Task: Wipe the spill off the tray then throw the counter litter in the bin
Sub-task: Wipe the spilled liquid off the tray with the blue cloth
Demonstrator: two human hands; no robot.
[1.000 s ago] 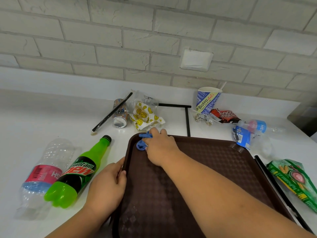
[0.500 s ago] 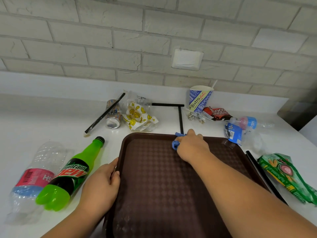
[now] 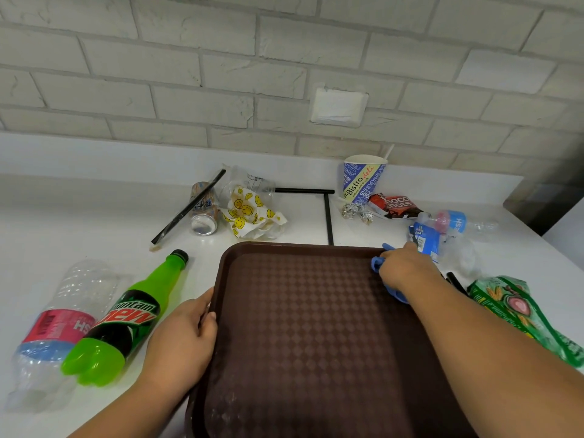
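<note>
From the head camera we look down on a brown tray [image 3: 316, 327] lying flat on a white counter [image 3: 79, 216] below a pale brick wall [image 3: 221, 74]. Our left hand [image 3: 186, 339] grips the tray's left rim, thumb over the lip and fingers curled under the edge. Our right hand [image 3: 403, 267] rests at the tray's far right corner, fingers bunched round a blue cloth [image 3: 376, 263] that is pressed against the tray floor; a fold of it also shows under the wrist. Faint pale smudges [image 3: 227, 406] show on the near left part of the tray. Litter lies around the tray on the counter. To the left, a clear bottle [image 3: 60, 330] and a green soda bottle [image 3: 126, 320] lie on their sides, touching each other. Beyond the far rim we see a drinks can [image 3: 203, 210] on its side with a black straw [image 3: 186, 210] across it, and just beside it a crumpled smiley-print wrapper [image 3: 252, 216]. Two more black straws [image 3: 328, 216] lie at a right angle. Further right a paper cup [image 3: 363, 180] stands upright, with a foil ball [image 3: 357, 213] and a red chocolate wrapper [image 3: 395, 205] near its base. A blue packet [image 3: 426, 238] and a small bottle [image 3: 458, 222] lie just past our right hand, and a green snack bag [image 3: 518, 311] lies to the right of the tray.
</note>
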